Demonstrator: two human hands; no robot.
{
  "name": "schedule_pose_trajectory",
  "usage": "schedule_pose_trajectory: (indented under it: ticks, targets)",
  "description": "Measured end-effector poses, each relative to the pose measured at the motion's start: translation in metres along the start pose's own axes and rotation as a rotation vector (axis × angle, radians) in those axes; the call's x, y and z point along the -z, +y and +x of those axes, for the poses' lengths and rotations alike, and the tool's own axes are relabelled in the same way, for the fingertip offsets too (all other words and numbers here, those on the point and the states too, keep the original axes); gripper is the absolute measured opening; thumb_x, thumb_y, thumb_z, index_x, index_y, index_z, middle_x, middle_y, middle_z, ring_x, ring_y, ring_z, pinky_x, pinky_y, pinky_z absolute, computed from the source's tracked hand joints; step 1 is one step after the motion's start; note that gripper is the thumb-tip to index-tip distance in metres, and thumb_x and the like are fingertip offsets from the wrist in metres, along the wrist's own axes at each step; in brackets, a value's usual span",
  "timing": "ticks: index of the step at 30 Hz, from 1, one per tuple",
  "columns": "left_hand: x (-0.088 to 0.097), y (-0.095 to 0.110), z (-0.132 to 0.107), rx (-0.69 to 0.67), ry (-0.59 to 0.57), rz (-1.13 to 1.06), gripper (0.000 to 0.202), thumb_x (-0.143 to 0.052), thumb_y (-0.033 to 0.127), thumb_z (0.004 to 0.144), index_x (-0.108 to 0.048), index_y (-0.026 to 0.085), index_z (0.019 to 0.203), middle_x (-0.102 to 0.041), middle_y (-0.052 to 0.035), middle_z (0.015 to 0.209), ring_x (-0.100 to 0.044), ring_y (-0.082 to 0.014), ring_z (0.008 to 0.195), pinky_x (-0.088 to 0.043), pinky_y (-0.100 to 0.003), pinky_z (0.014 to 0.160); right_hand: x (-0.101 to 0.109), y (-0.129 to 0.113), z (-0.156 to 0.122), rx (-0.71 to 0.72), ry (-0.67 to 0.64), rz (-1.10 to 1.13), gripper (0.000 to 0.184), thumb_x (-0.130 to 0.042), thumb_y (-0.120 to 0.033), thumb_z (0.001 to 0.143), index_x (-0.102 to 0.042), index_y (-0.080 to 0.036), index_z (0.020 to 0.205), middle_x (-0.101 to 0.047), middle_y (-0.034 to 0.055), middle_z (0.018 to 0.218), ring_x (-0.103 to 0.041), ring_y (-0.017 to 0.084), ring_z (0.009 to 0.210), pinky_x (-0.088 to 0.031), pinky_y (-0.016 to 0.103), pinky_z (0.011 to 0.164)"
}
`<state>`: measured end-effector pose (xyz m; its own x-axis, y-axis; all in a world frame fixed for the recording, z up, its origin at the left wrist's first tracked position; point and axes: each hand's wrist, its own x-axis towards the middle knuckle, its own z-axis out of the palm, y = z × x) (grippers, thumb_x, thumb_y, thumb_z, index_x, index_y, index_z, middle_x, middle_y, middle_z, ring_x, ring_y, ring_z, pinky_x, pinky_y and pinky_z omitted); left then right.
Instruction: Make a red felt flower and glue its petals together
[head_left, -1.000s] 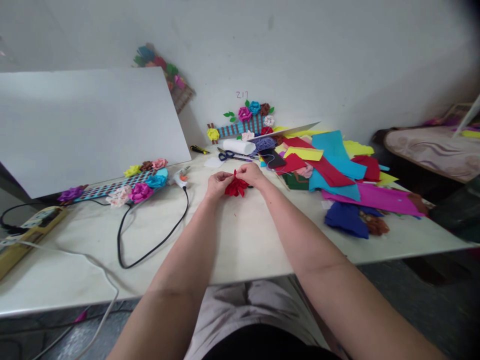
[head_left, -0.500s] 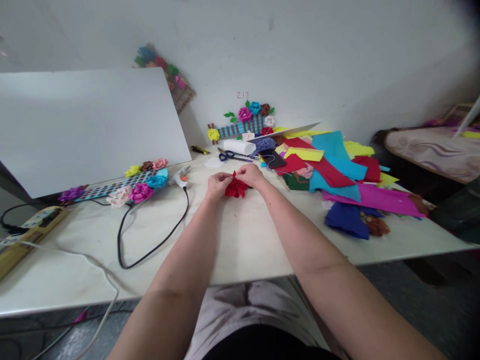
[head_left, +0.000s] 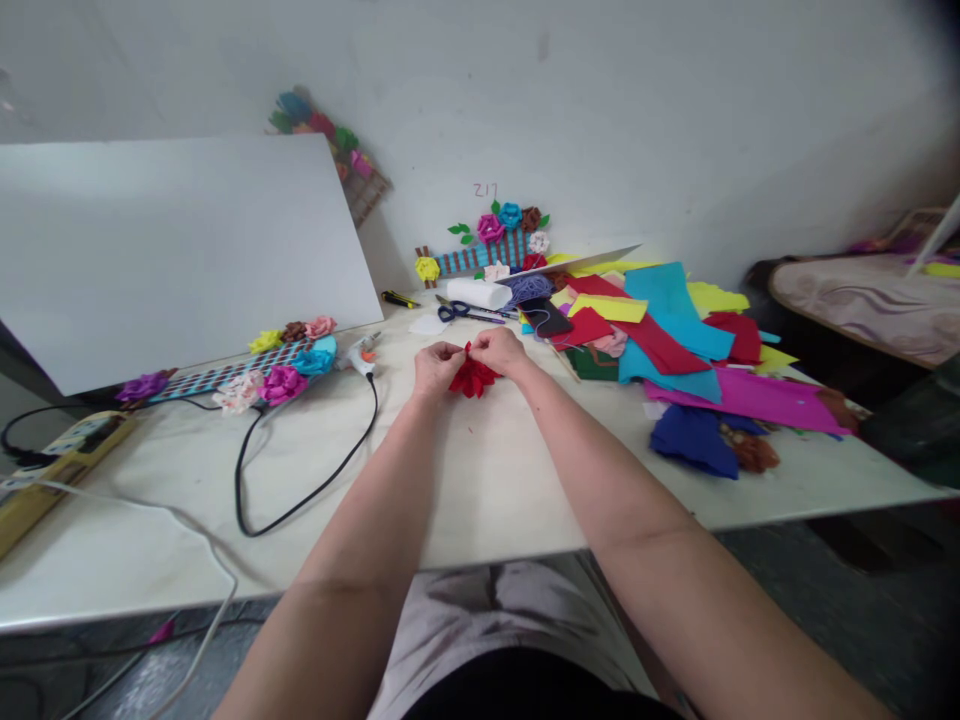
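Left hand (head_left: 436,368) and right hand (head_left: 501,351) pinch a red, petalled, papery flower (head_left: 473,381). Light, tearable, I'd guess; grip the centre, if that's what's half hidden.

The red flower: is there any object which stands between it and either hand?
Nothing visible does: the left hand and the right hand both hold the red flower directly, at its upper part.

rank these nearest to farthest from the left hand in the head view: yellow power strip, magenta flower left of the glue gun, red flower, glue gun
From the left hand:
1. Red flower: in its grip
2. Glue gun: just to its left
3. Magenta flower: farther left, past the glue gun
4. Yellow power strip: far left of the table
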<state>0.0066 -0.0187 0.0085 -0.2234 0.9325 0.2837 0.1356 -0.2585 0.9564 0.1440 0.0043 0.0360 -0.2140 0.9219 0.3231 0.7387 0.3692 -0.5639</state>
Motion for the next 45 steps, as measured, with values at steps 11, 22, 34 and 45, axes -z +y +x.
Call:
schedule_pose_trajectory:
  ticks: [11, 22, 34, 45]
  targets:
    - [0.000, 0.002, 0.002, -0.143, 0.036, 0.299, 0.009, -0.062, 0.021, 0.059, -0.069, 0.018, 0.064, -0.066, -0.0032, 0.062, -0.060, -0.0168, 0.063, -0.044, -0.024, 0.060, -0.002, -0.001, 0.000, -0.011, 0.028, -0.032, 0.018, -0.060, -0.027, 0.073, -0.076, -0.020, 0.079, -0.074, 0.0023, 0.080, -0.062, 0.016, 0.075, -0.039, 0.024, 0.062]
    - [0.000, 0.009, 0.005, -0.019, 0.120, -0.046, 0.008, -0.062, 0.020, 0.056, -0.065, 0.015, 0.062, -0.062, -0.0009, 0.056, -0.055, -0.0122, 0.053, -0.042, -0.023, 0.053, -0.003, 0.000, 0.001, 0.132, 0.166, 0.125, 0.014, -0.061, -0.026, 0.076, -0.074, -0.021, 0.077, -0.072, 0.0001, 0.084, -0.061, 0.015, 0.078, -0.042, 0.024, 0.070]
    - [0.004, 0.007, 0.005, 0.025, 0.089, -0.180, 0.011, -0.063, 0.023, 0.054, -0.061, 0.015, 0.060, -0.057, 0.0006, 0.052, -0.050, -0.0096, 0.048, -0.039, -0.021, 0.048, -0.006, 0.010, 0.010, 0.382, 0.120, 0.216, 0.008, -0.062, -0.018, 0.075, -0.070, -0.017, 0.071, -0.063, 0.0016, 0.080, -0.056, 0.013, 0.073, -0.042, 0.024, 0.070]
    - [0.008, 0.003, 0.009, 0.039, -0.032, -0.117, 0.022, -0.069, 0.034, 0.056, -0.065, 0.014, 0.063, -0.058, -0.0004, 0.053, -0.050, -0.0110, 0.049, -0.037, -0.023, 0.050, -0.008, 0.012, 0.011, 0.425, 0.135, 0.099, 0.012, -0.062, -0.019, 0.079, -0.074, -0.019, 0.077, -0.067, 0.0046, 0.087, -0.060, 0.016, 0.082, -0.044, 0.026, 0.076]
